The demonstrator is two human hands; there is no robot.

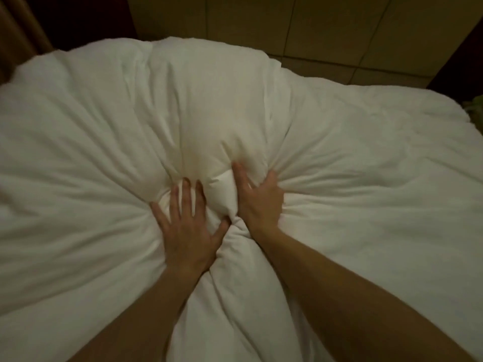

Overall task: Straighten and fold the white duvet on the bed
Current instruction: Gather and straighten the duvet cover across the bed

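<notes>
The white duvet (pixel 104 142) covers nearly the whole bed, puffy and creased, with folds radiating from the middle. My left hand (pixel 187 231) lies flat on it with fingers spread and straight, pressing down just left of centre. My right hand (pixel 260 199) presses into the duvet beside it, its fingers sunk into the fabric around a raised lump (pixel 224 189) of bunched duvet between the two hands. Both forearms reach in from the bottom edge.
Beyond the far edge of the bed is a tiled floor (pixel 326 40). A dark curtain or wall (pixel 23 30) stands at the top left. Something green (pixel 475 105) shows at the right edge past the bed corner.
</notes>
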